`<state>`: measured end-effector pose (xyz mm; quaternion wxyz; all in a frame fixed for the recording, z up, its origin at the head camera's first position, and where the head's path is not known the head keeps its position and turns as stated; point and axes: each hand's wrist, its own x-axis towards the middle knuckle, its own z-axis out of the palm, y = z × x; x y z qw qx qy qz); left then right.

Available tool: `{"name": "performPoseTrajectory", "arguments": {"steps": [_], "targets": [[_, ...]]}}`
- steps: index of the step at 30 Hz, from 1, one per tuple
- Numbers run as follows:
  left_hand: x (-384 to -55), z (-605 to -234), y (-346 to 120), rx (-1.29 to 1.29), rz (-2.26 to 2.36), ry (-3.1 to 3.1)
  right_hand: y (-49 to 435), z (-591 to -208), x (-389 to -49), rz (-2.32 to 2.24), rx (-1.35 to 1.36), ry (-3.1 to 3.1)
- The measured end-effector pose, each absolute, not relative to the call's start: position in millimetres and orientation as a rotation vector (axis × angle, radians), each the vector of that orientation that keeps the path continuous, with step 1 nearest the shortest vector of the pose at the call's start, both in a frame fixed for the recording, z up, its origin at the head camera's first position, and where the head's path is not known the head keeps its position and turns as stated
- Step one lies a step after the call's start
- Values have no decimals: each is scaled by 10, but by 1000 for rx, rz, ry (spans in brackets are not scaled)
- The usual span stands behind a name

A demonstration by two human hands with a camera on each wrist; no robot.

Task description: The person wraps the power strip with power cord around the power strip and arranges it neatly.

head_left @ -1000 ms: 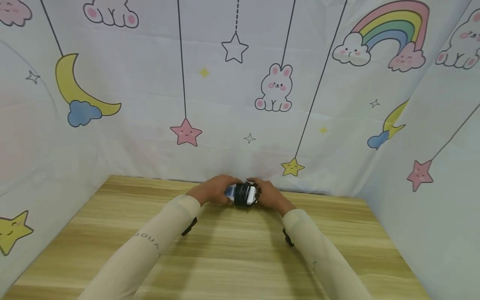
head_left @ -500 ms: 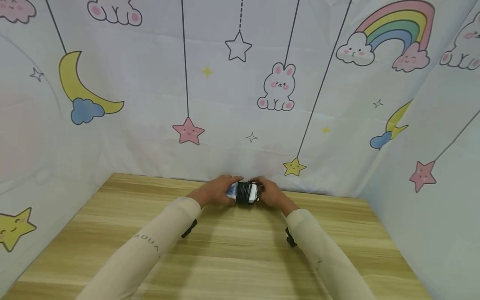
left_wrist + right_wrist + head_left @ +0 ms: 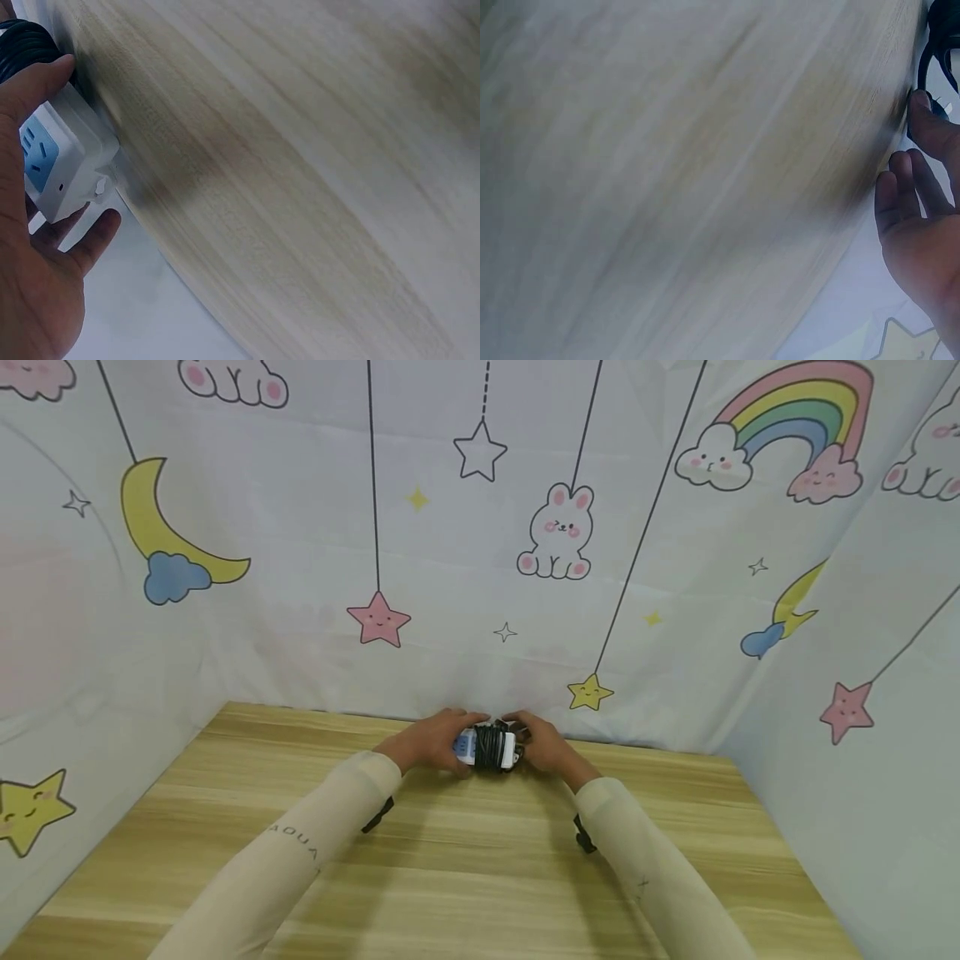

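Note:
A white power strip (image 3: 466,747) with blue socket faces sits at the table's far edge, a black cord (image 3: 491,748) wound round its middle. My left hand (image 3: 433,740) grips its left end; in the left wrist view the thumb crosses the top of the white strip (image 3: 79,135) beside the sockets, with fingers beneath and behind. At the other end is my right hand (image 3: 549,748), its thumb and fingers curled at the cord's end. The right wrist view shows that thumb on a dark plug (image 3: 937,111) beside loops of cord; the fingertips' contact is partly hidden.
The wood-grain table (image 3: 465,868) runs back to a white cloth backdrop (image 3: 300,610) printed with stars, rabbits and a rainbow. More cloth encloses the left and right sides. Black straps (image 3: 378,815) sit at the wrists.
The scene shifts slightly as the head camera moves. Both hands stay at the power strip, which turns a little so more of its blue socket face shows. The right hand's fingers shift slightly.

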<state>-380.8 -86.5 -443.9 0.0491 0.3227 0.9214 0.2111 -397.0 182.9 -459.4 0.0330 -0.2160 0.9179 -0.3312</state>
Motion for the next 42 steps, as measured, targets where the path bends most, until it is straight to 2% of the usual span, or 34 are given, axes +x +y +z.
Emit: {"name": "performPoseTrajectory", "arguments": {"steps": [8,19,20,24,28,30,37,42], "targets": [[-3806,-4454,-904,1061,679,2793,1859,-4625,-3975,-1026,-666,2823],[-3738,-4387,-858,1022,716,2817,1941,-4685,-4027,-1030,-775,2837],[-3863,-4517,-880,1067,725,2817,1939,-4685,-4022,-1029,-775,2839],[-3885,-4522,-891,1080,756,2802,1894,-4613,-3940,-1016,-732,2846],[-3750,-4355,-878,1014,766,2773,1893,-4594,-3926,-1002,-740,2843],[-3795,-4373,-885,1025,754,2764,1895,-4589,-3926,-1000,-741,2841],[-4343,-4912,-939,1265,718,2786,1907,-4607,-3920,-1004,-744,2844],[-4326,-4855,-853,1127,627,2812,1935,-4667,-3959,-1029,-777,2826]]}}
